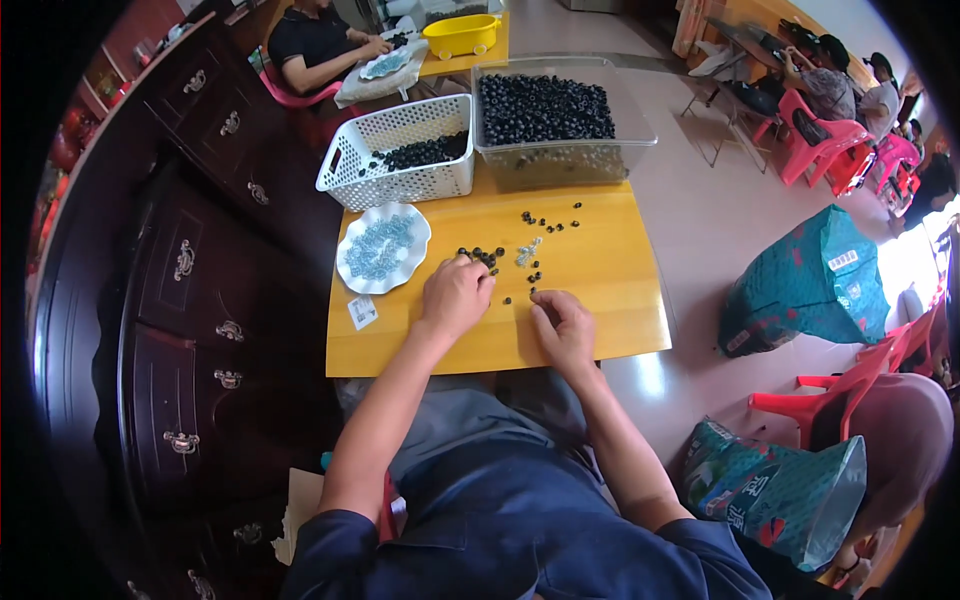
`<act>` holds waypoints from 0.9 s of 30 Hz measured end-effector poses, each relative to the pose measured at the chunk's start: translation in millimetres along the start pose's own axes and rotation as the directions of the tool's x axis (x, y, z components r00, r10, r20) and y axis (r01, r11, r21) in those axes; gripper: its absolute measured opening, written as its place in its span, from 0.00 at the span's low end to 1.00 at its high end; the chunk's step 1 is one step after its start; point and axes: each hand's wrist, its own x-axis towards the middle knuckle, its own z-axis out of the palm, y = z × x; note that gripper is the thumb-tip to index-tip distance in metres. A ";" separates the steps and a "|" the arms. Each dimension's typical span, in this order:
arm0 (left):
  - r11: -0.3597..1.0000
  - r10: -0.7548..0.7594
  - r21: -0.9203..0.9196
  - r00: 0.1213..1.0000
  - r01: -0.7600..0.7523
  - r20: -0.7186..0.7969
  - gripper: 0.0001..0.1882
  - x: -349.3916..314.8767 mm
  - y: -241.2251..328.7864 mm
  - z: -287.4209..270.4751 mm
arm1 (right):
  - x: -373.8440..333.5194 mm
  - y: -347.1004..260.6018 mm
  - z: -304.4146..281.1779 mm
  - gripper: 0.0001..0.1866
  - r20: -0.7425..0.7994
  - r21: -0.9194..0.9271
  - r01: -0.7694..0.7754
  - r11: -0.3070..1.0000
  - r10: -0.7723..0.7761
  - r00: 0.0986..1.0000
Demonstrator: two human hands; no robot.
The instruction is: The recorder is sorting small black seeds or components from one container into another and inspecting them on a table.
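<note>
My left hand [458, 297] is over the wooden table, its fingers curled at the edge of a cluster of small round black pieces [479, 254]. Whatever its fingertips may hold is hidden. To its right, my right hand [566, 330] rests low over the tabletop, with thumb and index finger apart. A single black piece [533, 291] lies at the index fingertip. Between and beyond the hands is a small heap of clear pieces [527, 252], and more black pieces [551, 226] are scattered farther back. A scalloped white plate [421, 262] of pale blue clear pieces stands left of my left hand.
At the table's [630, 300] back stand a white perforated basket [345, 185] and a clear bin [560, 165], both containing black pieces. Dark drawers [165, 370] line the left. Green bags [800, 285] and a red chair [850, 390] are at right. People work at other tables.
</note>
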 end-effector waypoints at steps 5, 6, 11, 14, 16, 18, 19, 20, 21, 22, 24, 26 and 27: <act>0.994 -0.029 0.103 0.999 0.026 0.028 0.07 5.7 11.6 9.4 | -2.5 1.2 0.3 0.06 -0.033 0.011 0.030 0.999 -0.029 0.999; 0.991 -0.032 0.132 0.999 0.028 0.026 0.06 5.6 13.8 12.0 | -2.8 2.9 0.1 0.06 -0.041 0.016 0.036 0.999 -0.035 0.999; 0.978 -0.005 0.210 1.000 0.001 0.019 0.04 2.2 8.5 19.5 | -4.1 -2.8 -1.2 0.07 -0.048 0.033 0.019 0.999 -0.017 0.999; 0.972 -0.007 0.233 0.998 -0.008 0.065 0.05 4.4 8.8 21.3 | -4.5 -1.7 -1.0 0.07 -0.050 0.040 0.008 0.999 -0.006 0.999; 0.971 -0.009 0.238 0.996 -0.013 0.089 0.05 5.0 9.6 22.3 | -4.6 -0.1 -0.3 0.07 -0.062 0.048 0.003 0.999 0.000 0.998; 0.978 -0.007 0.206 0.997 -0.009 0.075 0.05 3.0 10.2 23.5 | -4.4 2.9 0.6 0.07 -0.070 0.044 0.013 0.999 -0.010 0.998; 0.985 -0.014 0.170 0.998 0.003 0.063 0.05 0.7 9.3 22.7 | -4.0 0.4 0.3 0.07 -0.075 0.049 0.010 0.999 -0.006 0.997; 0.984 -0.010 0.175 0.998 -0.001 0.066 0.05 -0.9 8.1 21.9 | -3.7 -1.7 -0.5 0.09 -0.016 0.067 -0.030 0.997 0.032 0.999; 0.986 -0.018 0.167 0.998 0.007 0.060 0.04 -2.3 6.7 21.2 | -3.8 -4.1 -0.9 0.12 0.043 0.083 -0.071 0.994 0.068 0.997; 0.988 -0.021 0.156 0.998 0.013 0.051 0.04 -1.6 8.7 20.9 | -3.6 -2.4 -1.1 0.12 0.036 0.085 -0.071 0.994 0.069 0.997; 0.989 -0.017 0.147 0.998 0.009 0.054 0.04 -0.4 13.5 22.2 | -2.8 1.0 -1.0 0.07 -0.089 0.029 0.068 0.997 -0.065 0.994; 0.990 -0.020 0.140 0.999 0.013 0.050 0.04 -0.8 12.9 23.9 | -2.8 0.9 -1.1 0.07 -0.090 0.030 0.061 0.998 -0.058 0.994; 0.985 -0.001 0.170 0.999 -0.006 0.042 0.05 -0.5 12.7 25.0 | -3.0 0.9 -1.2 0.07 -0.088 0.029 0.052 0.998 -0.049 0.995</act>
